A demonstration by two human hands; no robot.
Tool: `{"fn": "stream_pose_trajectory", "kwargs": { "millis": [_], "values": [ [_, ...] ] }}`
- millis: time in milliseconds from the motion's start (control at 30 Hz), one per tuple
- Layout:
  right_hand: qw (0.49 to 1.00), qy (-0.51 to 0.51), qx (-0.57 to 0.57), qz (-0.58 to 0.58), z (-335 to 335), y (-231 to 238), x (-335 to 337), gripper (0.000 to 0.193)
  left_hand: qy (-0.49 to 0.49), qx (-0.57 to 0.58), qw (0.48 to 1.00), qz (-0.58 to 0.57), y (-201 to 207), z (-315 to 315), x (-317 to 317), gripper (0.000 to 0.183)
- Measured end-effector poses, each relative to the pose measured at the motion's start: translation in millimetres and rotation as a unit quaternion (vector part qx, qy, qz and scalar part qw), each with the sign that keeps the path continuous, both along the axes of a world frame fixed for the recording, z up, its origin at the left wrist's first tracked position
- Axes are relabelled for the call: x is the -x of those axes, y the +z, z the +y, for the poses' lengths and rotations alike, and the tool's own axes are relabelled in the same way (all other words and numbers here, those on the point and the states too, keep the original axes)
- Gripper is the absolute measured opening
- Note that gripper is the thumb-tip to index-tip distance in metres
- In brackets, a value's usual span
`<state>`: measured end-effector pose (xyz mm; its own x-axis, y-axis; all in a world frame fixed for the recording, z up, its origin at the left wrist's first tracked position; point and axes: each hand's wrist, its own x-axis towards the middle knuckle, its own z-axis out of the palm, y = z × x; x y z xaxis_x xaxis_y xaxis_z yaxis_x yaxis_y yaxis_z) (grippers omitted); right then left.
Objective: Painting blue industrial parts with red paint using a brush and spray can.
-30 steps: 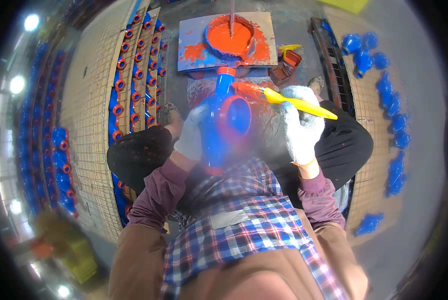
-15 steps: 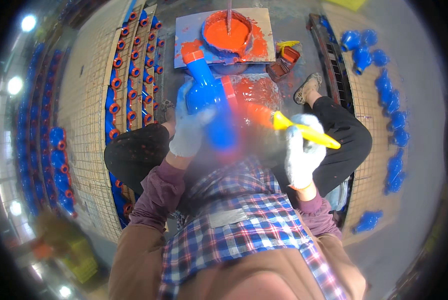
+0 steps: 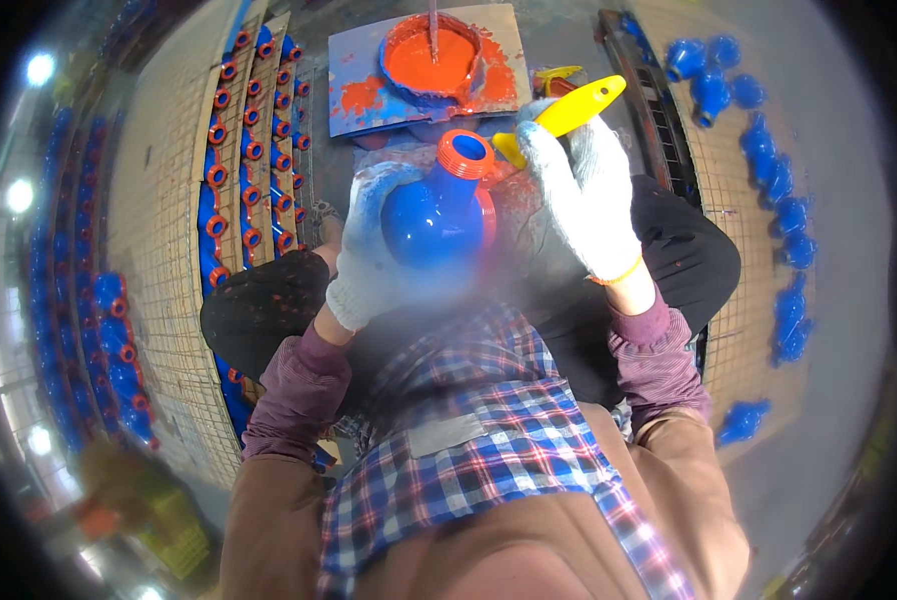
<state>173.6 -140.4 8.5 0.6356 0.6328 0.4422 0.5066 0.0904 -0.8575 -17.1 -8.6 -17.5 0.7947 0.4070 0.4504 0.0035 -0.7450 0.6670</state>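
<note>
My left hand, in a white glove stained blue, is closed around a glossy blue pipe fitting in front of my lap. An orange-red threaded neck tops the fitting, its open mouth tilted up towards me. More orange-red shows on the fitting's right side; its lower end is blurred. My gloved right hand grips a paintbrush by its yellow handle, just right of the neck. The bristles are largely hidden behind the fingers and neck, so I cannot tell whether they touch the fitting.
Ahead, a pot of orange-red paint with a stick in it stands on a paint-splashed board. Racks of blue fittings with orange-red ends line the left. Several blue fittings lie on a mesh-topped surface at right.
The fitting has turned, so its threaded mouth now faces up towards me. My right hand has moved up and left with the brush, and its handle now points up and right.
</note>
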Motion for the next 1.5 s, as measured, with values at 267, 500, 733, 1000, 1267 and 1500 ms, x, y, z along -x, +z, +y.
{"fn": "stream_pose_trajectory", "kwargs": {
  "millis": [267, 500, 733, 1000, 1267, 1500],
  "values": [
    [0.99, -0.033, -0.082, -0.11, -25, -10, 36, 0.017, 0.113, 0.085, 0.99, -0.02, -13, -9, -10, 0.078],
    [0.968, 0.027, 0.04, -0.248, -32, -18, 51, 0.024, 0.132, 0.724, 0.669, -0.101, -21, 3, -26, 0.049],
    [0.96, 0.004, -0.019, -0.279, -14, -10, 37, 0.027, 0.031, 0.819, 0.532, -0.214, -2, 54, 0, 0.042],
    [0.939, 0.083, -0.03, -0.331, 34, 40, 48, 0.026, 0.133, 0.626, 0.685, -0.347, 62, 101, 89, 0.048],
    [0.914, 0.169, -0.108, -0.353, 65, 69, 95, 0.033, 0.141, 0.691, 0.561, -0.434, 96, 123, 101, 0.054],
    [0.945, 0.11, -0.107, -0.289, 76, 51, 111, 0.027, 0.167, 0.749, 0.516, -0.38, 81, 114, 56, 0.054]
  ]
}}
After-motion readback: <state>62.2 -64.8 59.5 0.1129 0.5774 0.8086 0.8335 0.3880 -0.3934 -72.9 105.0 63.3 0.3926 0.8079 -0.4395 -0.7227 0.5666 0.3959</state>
